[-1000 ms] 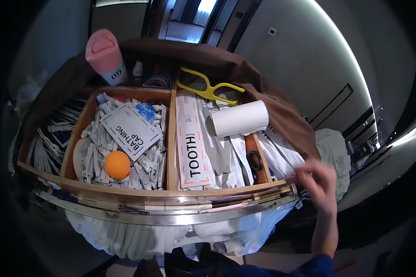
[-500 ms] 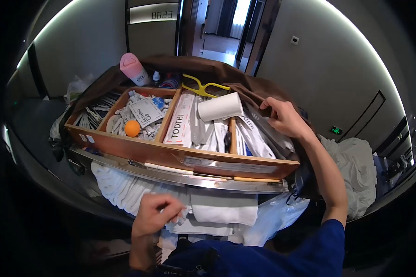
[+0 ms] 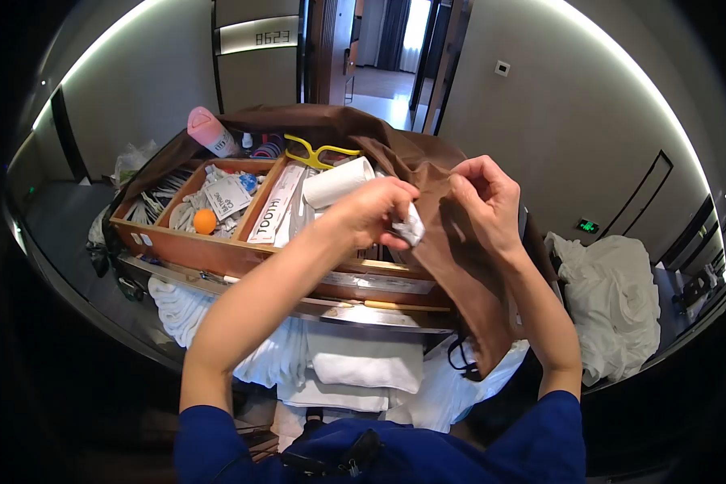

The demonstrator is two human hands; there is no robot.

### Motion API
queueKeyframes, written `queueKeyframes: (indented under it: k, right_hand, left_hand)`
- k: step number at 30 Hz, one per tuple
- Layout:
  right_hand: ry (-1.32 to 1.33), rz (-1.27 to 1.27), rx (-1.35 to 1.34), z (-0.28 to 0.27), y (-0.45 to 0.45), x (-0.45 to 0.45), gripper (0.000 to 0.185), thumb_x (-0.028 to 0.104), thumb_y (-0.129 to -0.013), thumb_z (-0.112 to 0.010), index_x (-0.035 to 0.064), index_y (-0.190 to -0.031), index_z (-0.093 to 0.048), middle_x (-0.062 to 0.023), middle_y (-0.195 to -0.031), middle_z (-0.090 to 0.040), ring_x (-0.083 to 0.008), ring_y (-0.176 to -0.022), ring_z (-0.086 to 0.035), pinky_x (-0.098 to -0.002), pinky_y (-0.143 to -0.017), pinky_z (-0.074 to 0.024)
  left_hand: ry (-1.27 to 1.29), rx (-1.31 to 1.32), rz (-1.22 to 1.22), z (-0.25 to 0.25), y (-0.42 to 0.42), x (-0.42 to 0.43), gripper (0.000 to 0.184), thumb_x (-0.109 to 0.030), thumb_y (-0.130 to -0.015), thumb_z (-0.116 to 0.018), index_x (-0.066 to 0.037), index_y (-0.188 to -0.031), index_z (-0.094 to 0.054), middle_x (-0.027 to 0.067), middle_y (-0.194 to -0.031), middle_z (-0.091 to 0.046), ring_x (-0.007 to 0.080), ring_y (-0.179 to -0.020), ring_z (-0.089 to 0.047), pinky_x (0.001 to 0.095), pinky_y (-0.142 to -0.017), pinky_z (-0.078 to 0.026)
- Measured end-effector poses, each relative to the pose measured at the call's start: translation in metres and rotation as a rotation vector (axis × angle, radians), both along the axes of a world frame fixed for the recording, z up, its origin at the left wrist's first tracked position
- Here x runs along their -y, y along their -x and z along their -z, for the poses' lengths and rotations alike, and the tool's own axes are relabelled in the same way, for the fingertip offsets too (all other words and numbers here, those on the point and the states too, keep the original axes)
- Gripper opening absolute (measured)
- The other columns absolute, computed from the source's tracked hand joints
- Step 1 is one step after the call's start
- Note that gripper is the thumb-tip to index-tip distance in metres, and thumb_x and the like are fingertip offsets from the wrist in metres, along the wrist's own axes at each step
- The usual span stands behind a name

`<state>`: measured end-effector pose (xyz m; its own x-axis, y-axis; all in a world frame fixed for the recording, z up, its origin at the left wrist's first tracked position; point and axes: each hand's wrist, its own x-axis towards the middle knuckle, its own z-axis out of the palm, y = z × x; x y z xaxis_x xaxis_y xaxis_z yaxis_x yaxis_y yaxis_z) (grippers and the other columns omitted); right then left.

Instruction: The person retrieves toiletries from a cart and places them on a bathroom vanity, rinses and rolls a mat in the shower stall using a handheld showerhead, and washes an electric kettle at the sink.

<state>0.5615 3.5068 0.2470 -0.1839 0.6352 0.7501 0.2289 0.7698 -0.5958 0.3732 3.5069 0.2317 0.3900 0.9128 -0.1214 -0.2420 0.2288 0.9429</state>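
Observation:
The brown fabric cover (image 3: pixel 460 258) is pulled forward over the right end of the wooden tray (image 3: pixel 169 246), and its corner with a black cord hangs over the front edge. My right hand (image 3: pixel 490 198) pinches the cover's raised fold. Close beside it, my left hand (image 3: pixel 379 211) is closed on a small crumpled white piece (image 3: pixel 411 226), perhaps paper or plastic. Its fingers are at the cover's edge; whether they grip the fabric too I cannot tell. Behind my left hand lie a white roll (image 3: pixel 335 184) and yellow-framed glasses (image 3: pixel 319 151).
Sachets, an orange ball (image 3: pixel 205 222) and a bathing cap packet (image 3: pixel 228 194) fill the tray's left compartments. A pink bottle (image 3: pixel 210 131) leans at the back. Folded white towels (image 3: pixel 367 363) sit below. A bulging whitish bag (image 3: pixel 609 298) stands at the right, an open doorway (image 3: pixel 379 85) ahead.
My left hand has risen from the towels to the cover with the white piece. My right hand has drawn the cover forward over the tray's right end. The view has shifted slightly.

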Motion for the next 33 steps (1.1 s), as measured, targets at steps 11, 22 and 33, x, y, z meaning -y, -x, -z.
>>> queueKeyframes:
  k: [11, 22, 33]
  right_hand:
    - [-0.273, -0.060, 1.300, 0.015, 0.015, -0.021, 0.034, 0.044, -0.083, -0.054, 0.0145, -0.073, -0.069, -0.0041, -0.069, -0.063, -0.0221, -0.076, -0.058, -0.0410, -0.071, -0.0348]
    - [-0.273, -0.319, 1.126, 0.025, 0.058, -0.039, 0.018, 0.008, -0.067, -0.064, 0.0029, -0.083, -0.059, -0.0130, -0.084, -0.059, -0.0307, -0.083, -0.058, -0.0397, -0.070, -0.0479]
    - [-0.191, -0.365, 1.402, 0.024, 0.047, -0.049, 0.035, 0.011, -0.067, -0.070, 0.0152, -0.100, -0.061, -0.0089, -0.093, -0.053, -0.0277, -0.092, -0.053, -0.0394, -0.074, -0.0457]
  left_hand:
    - [-0.205, -0.181, 0.168, -0.023, 0.061, 0.047, 0.030, 0.010, -0.071, -0.050, 0.003, -0.100, -0.046, 0.0168, -0.082, -0.060, 0.0184, -0.049, -0.061, 0.0265, -0.043, -0.050]
    - [-0.294, 0.309, 0.091, 0.014, 0.139, 0.121, 0.080, 0.003, -0.078, -0.050, -0.009, -0.142, -0.004, 0.0299, -0.091, -0.059, 0.0225, -0.044, -0.060, 0.0280, -0.038, -0.049]
    - [-0.467, 0.264, -0.298, 0.034, 0.126, 0.116, 0.080, -0.003, -0.075, -0.059, 0.003, -0.138, -0.011, 0.0217, -0.084, -0.059, 0.0240, -0.063, -0.063, 0.0320, -0.050, -0.054]
